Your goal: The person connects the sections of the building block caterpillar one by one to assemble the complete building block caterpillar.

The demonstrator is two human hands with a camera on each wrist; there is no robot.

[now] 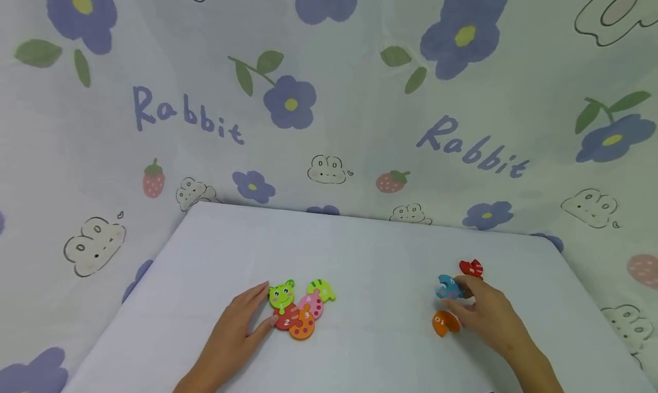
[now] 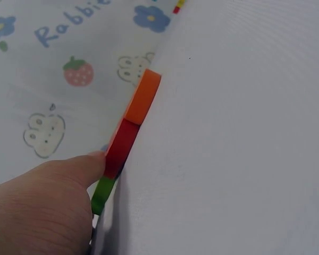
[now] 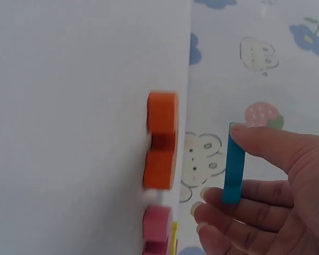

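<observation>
Our left hand (image 1: 233, 321): loose, thumb against red 2 piece (image 1: 284, 319) | right hand (image 1: 485, 313): pinching blue piece (image 1: 448, 289) over bench (image 1: 380, 330) | we should keep it level, bracing the red.

The face piece (image 1: 280, 297) is lime green, piece 2 (image 1: 286, 320) red, piece 3 (image 1: 302, 328) orange and piece 4 (image 1: 311, 307) pink, both red-dotted; the blue piece (image 1: 449, 290) has purple spots, piece 10 (image 1: 441, 324) is orange, the tabletop (image 1: 380, 279) white, the cloth (image 1: 354, 113) printed with purple flowers.
</observation>
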